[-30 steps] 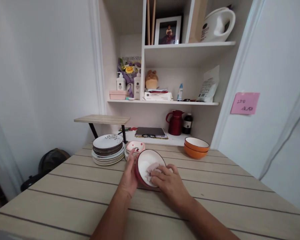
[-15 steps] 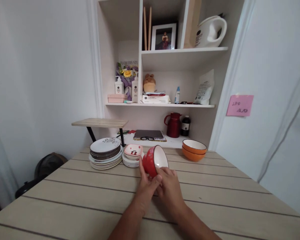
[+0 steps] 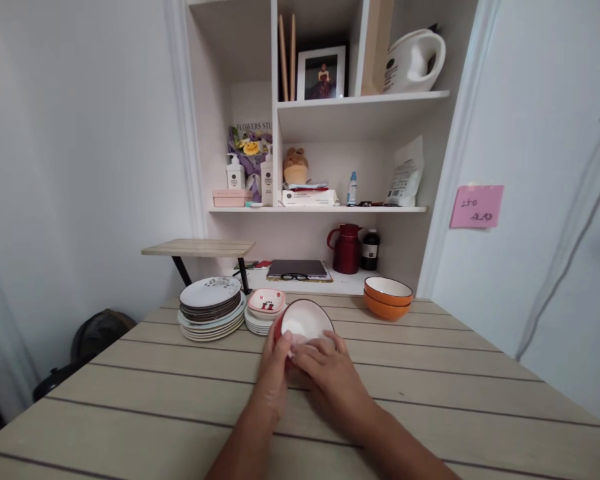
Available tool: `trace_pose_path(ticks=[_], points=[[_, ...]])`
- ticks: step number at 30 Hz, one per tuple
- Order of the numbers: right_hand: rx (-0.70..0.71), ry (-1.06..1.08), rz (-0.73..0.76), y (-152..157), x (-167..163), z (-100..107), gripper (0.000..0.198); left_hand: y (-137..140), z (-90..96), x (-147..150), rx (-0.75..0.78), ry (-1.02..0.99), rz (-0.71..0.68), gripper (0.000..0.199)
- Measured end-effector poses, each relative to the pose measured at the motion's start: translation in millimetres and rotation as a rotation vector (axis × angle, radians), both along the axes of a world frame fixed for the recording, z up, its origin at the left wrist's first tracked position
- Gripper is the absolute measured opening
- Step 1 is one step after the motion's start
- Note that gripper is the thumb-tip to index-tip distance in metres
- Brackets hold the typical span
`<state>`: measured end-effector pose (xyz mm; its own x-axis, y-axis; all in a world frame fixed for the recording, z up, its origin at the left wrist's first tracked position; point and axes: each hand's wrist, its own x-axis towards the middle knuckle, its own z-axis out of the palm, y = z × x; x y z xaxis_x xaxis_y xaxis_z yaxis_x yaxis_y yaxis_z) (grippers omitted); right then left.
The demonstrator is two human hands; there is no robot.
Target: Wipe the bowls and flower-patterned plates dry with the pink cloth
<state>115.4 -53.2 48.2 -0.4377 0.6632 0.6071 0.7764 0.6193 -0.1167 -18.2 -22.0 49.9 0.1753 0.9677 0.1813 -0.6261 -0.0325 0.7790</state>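
A red bowl (image 3: 307,319) with a white inside and a dark rim is held above the table, its opening tilted towards me. My left hand (image 3: 275,357) grips it from the left, thumb over the near rim and fingers around the outside. At the near right of the rim, my right hand (image 3: 325,363) has its fingers bent over the edge into the bowl. A pale patch shows beside those fingertips, and I cannot make out whether it is a separate thing. Left of the bowl, a small square dish (image 3: 267,301) tops a stack of small white plates (image 3: 259,325).
Large plates (image 3: 211,293) are stacked at the left, in front of a small wooden riser (image 3: 199,247). Two orange bowls (image 3: 387,307) sit nested at the back right. Behind the table (image 3: 430,393) are a laptop (image 3: 297,269), a red jug (image 3: 347,250) and a dark bottle (image 3: 370,251).
The red bowl has turned from facing right to facing me, and sits slightly lower. My left thumb has come over its rim; my right fingers have moved inside it.
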Motion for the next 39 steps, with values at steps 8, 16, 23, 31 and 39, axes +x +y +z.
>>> trace_pose_path(ticks=[8,16,23,31,39], points=[[0.126,-0.131,-0.149,14.1,16.3,-3.7,0.03,4.4,1.6,-13.3,-0.015,-0.015,-0.104,0.072],[-0.146,0.037,-0.069,6.4,11.1,-2.1,0.04,14.4,-14.6,-14.1,-0.075,-0.051,-0.122,0.069],[-0.441,0.983,0.255,2.9,43.1,19.3,0.029,20.0,-14.0,-18.8,-0.182,-0.134,-0.189,0.059],[-0.874,1.687,0.151,12.7,18.4,6.4,0.054,12.1,-15.4,-21.9,-0.192,-0.255,-0.324,0.062],[-1.139,1.674,0.434,-2.3,29.2,13.7,0.063,4.4,-25.2,-19.4,-0.216,-0.001,-0.552,0.062]])
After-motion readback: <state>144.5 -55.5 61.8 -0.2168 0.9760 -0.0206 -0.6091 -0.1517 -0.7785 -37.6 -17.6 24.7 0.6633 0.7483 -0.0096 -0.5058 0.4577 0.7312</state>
